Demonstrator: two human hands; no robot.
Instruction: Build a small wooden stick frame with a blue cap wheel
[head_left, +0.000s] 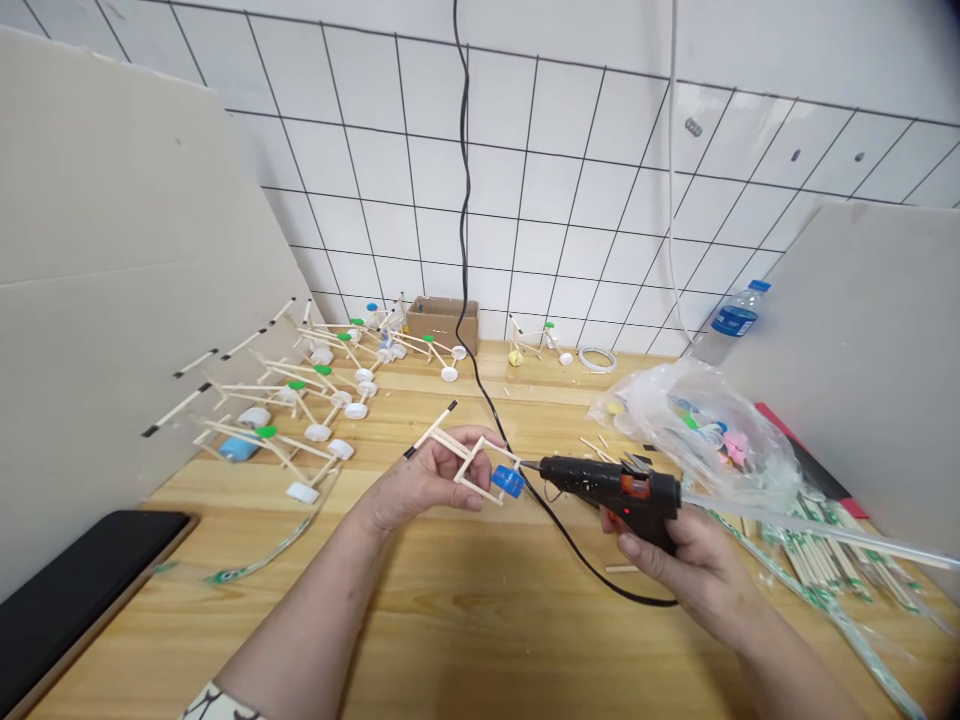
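My left hand (435, 475) is closed around a small wooden stick frame (469, 462), built like a toy tricycle body with a black-tipped crossbar on its left. A blue bottle cap (509, 481) sits on its right part. My right hand (686, 560) grips a black hot glue gun (600, 482) whose red light is lit. The nozzle is at the end of one stick of the frame, just above the blue cap; whether it touches cannot be told. A long clear glue stick (825, 535) sticks out of the gun's back.
Several stick tricycles with white wheels (303, 493) stand at left. A phone (82, 600) lies front left. At back are a cardboard box (442, 322) and tape roll (597, 359). Right are a plastic bag (675, 410), bottle (735, 318) and wrapped sticks (832, 550). A black cable (466, 200) hangs mid-view.
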